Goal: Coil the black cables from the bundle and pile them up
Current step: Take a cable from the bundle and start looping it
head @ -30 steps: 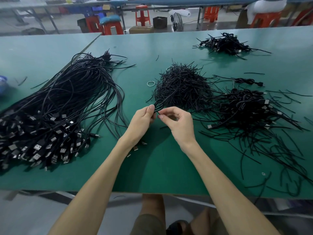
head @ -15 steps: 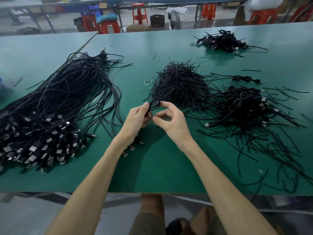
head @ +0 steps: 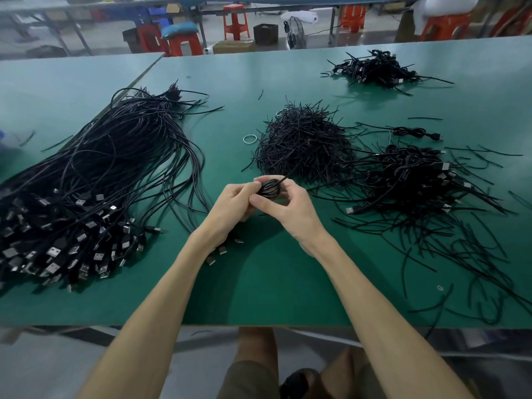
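- Fingertips of the left hand curl round the near-left side of a small wound coil of thin black cable. The thumb and fingers of the right hand pinch its right side, so both hands grasp it.
- The coil is held between the two hands, above the green work table. One thin black strand sticks out of it, up and to the right.
- That strand points at the heap of short black ties, just beyond the fingers.
- The key relation: the tangled pile of finished black coils lies to the right, so the right hand is nearer for the drop.
- The big bundle of long uncoiled black cables with metal plugs lies to the left, within the left hand's reach.
- Judgement: the coil looks wound, and securing it seems the step in hand.
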